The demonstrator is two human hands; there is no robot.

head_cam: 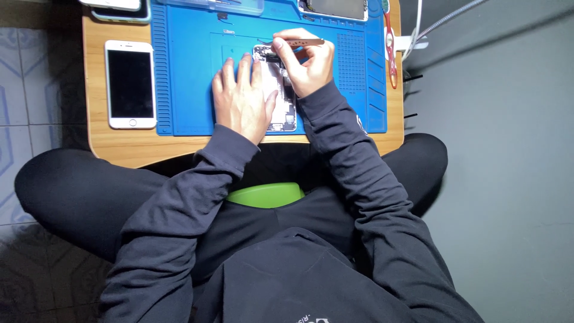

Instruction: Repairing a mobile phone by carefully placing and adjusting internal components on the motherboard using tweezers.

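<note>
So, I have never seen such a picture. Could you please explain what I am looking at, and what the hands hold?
One camera on the person's head looks straight down. The person sits cross-legged at a low wooden table covered by a blue repair mat. An opened smartphone lies on the mat, its insides showing. The left hand rests flat on it. The right hand holds metal tweezers over its top end. A white smartphone lies left of the mat, and a red-handled tool at its right edge.

Blue mat, white phone, green bowl
</note>
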